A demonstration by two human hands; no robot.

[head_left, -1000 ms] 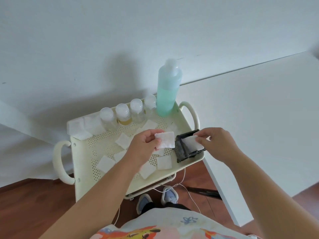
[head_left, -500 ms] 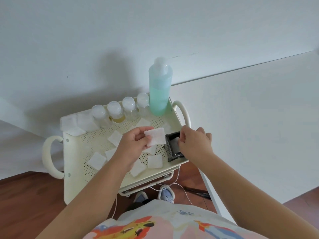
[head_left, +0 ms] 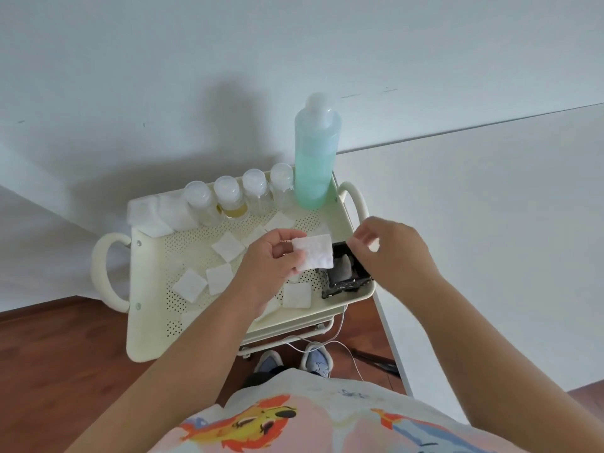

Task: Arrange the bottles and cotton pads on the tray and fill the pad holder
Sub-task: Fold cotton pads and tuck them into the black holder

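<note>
Seen from the head camera, the left hand (head_left: 271, 273) pinches a square white cotton pad (head_left: 314, 256) beside the black mesh pad holder (head_left: 345, 271) at the cream perforated tray's (head_left: 153, 331) right edge, while the right hand (head_left: 390, 251), fingers curled, grip unclear, hovers there; filling is underway, slotting next.

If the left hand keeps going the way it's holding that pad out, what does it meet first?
Most likely the right hand, poised over the black pad holder. The left hand pinches the cotton pad pointing rightward at them; depth is unclear.
</note>
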